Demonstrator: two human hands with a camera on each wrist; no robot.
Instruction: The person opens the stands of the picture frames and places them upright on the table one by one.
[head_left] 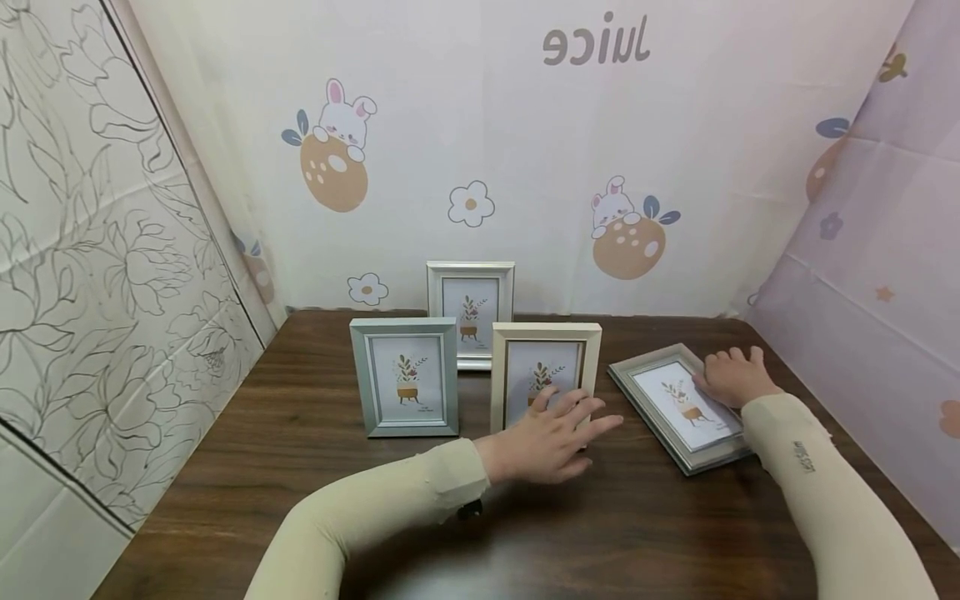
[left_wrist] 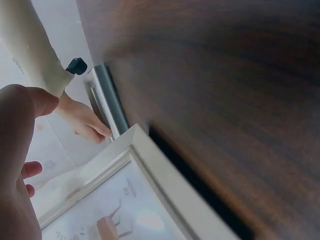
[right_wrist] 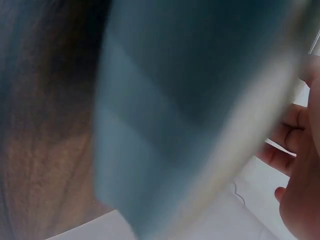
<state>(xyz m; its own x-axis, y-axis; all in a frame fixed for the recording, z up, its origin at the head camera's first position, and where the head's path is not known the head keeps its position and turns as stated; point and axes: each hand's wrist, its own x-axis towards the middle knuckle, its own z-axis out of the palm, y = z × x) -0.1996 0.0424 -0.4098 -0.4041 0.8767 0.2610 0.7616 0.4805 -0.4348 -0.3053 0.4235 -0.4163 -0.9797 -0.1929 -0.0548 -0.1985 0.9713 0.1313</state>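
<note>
My left hand (head_left: 546, 437) is spread with loose fingers in front of a cream picture frame (head_left: 498, 383), which stands upright. Whether the fingertips touch it, I cannot tell. In the left wrist view the cream frame (left_wrist: 200, 215) is close beside the left hand (left_wrist: 15, 165). At the right, my right hand (head_left: 738, 377) grips the far right side of a grey picture frame (head_left: 652, 408) lying tilted, its thumb over the picture. The right wrist view has a blurred blue-grey surface (right_wrist: 165, 100) up close, partly hiding the right hand (right_wrist: 300, 165).
A grey-green picture frame (head_left: 360, 375) stands left of the cream one. Behind them stands a white frame (head_left: 433, 292). Their pictures show a potted plant. The brown wooden table (head_left: 285, 400) meets a printed curtain (head_left: 525, 142) at the back and a purple-tinted one (head_left: 877, 275) at right.
</note>
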